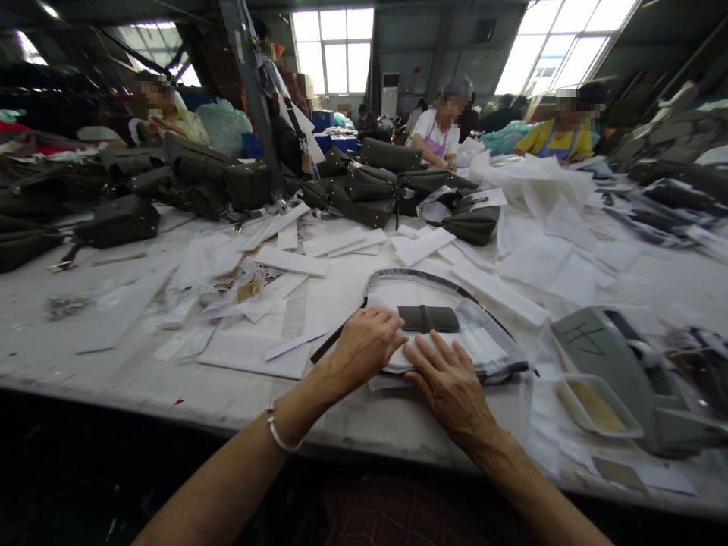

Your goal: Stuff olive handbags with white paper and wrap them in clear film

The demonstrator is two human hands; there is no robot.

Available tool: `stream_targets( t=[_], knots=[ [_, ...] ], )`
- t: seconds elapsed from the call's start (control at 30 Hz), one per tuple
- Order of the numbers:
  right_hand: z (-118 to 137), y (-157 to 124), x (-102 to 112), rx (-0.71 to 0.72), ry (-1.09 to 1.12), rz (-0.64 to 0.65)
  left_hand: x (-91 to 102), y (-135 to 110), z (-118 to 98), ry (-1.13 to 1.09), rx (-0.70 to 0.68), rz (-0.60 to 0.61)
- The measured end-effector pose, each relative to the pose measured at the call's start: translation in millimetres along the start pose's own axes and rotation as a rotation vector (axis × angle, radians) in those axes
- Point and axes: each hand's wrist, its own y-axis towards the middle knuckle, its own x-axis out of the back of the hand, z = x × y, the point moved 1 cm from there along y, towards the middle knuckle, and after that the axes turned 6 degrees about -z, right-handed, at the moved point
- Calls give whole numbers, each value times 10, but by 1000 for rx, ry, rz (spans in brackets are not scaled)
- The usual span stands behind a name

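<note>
A dark olive handbag (435, 319) lies on the table in front of me, partly covered by white wrapping sheet (478, 343). Its dark strap (424, 274), sleeved in clear film, arcs behind it. My left hand (369, 341) is at the bag's left side, its fingers curled together on the edge of the white wrapping; the fingertips are partly hidden. Flat on the wrapping along the bag's near side, my right hand (449, 379) has its fingers spread. Both hands are close together, with the bag's flap and band showing just beyond them.
On the right stand a grey tape dispenser (614, 364) marked in pen and a clear plastic tub (597, 406) with yellowish contents. White foam strips (290, 262) and scraps litter the left. Dark handbags (369, 182) are piled across the back, where co-workers (437, 129) stand.
</note>
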Motion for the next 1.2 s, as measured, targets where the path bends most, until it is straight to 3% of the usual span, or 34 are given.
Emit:
stream_targets(
  t=[0.1, 0.23, 0.43, 0.57, 0.67, 0.83, 0.9, 1.03, 1.2],
  knots=[
    [6, 7, 2, -12, 2, -5, -237, 269, 203, 113, 14, 37],
    [14, 24, -6, -37, 28, 1, -570, 353, 402, 97, 35, 98],
    [15, 34, -12, -55, 34, -6, -694, 393, 523, 57, 29, 110],
    [16, 32, -20, -56, 48, -16, -675, 449, 531, 54, 11, 124],
    [16, 26, -30, -58, 51, -25, -521, 405, 449, 39, -4, 96],
    [11, 8, -49, -60, 56, -34, -108, -41, 121, -208, -194, 155],
    [3, 5, -47, -52, 67, -26, -41, -282, 16, -162, -215, 185],
    [-29, 4, -20, -50, 89, 43, -133, -565, -53, -47, -175, 77],
    [-70, 31, 31, -45, 110, 177, -267, -528, -76, -53, -105, -68]
  ],
)
